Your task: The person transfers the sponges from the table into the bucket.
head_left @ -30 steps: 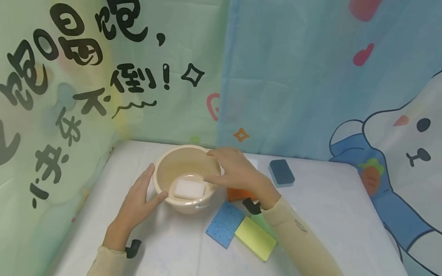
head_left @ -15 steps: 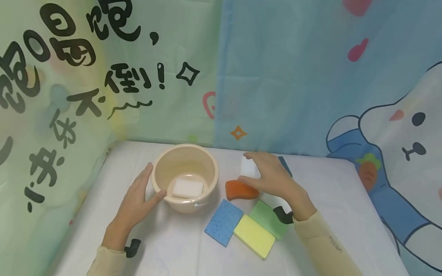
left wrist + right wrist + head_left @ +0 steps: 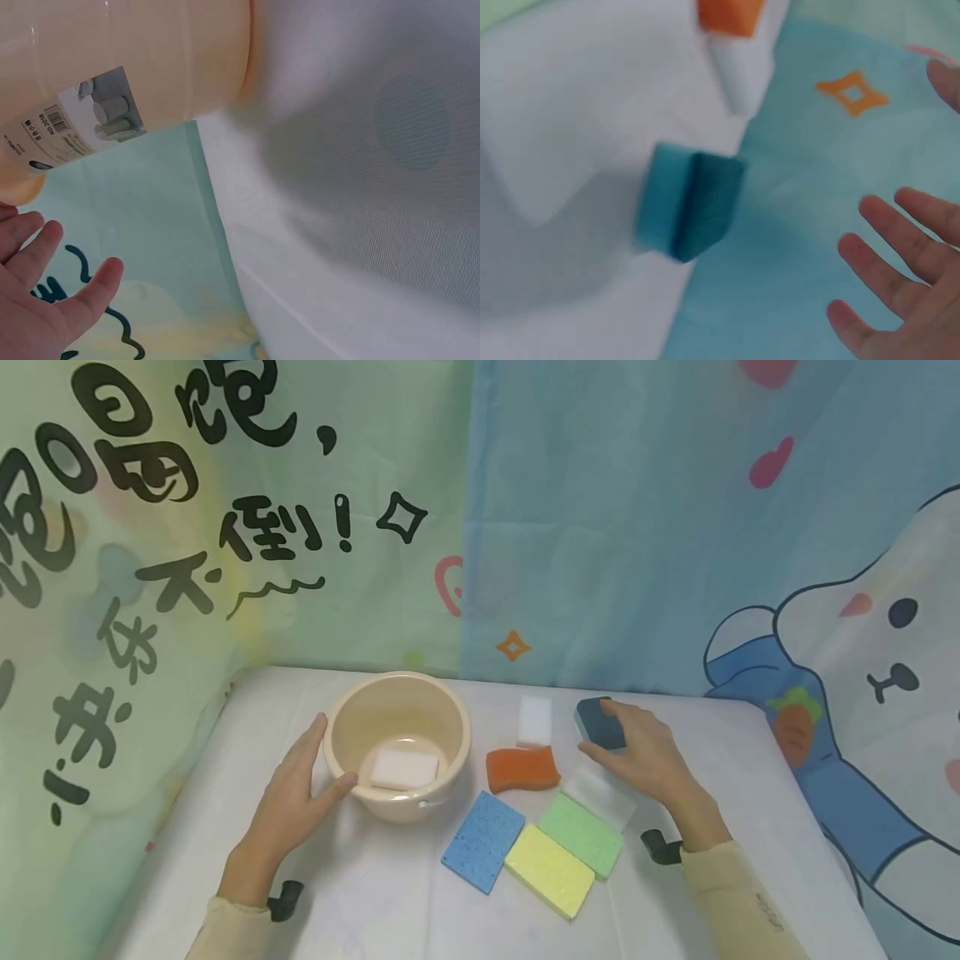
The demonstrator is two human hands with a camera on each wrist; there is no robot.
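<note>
1 cream bucket [image 3: 397, 810] stands beside the left hand [image 3: 285, 802], whose fingers spread at the rim. The right hand [image 3: 656, 760], parted wide, hangs about 1 dark teal sponge [image 3: 600, 725], contact unclear; a pickup appears under way, calling for a narrower pinch. Left of that hand lie 1 blue sponge [image 3: 483, 843], 1 yellow sponge [image 3: 550, 871], 1 green sponge [image 3: 581, 835], 1 orange sponge [image 3: 522, 769] and 3 white blocks [image 3: 535, 721], 1 inside the bucket.

One bucket [image 3: 405, 806], five coloured sponges [image 3: 483, 843] [image 3: 550, 870] [image 3: 581, 835] [image 3: 522, 769] [image 3: 597, 725] and three white pieces [image 3: 404, 769] [image 3: 534, 722] [image 3: 602, 795] are in view.
</note>
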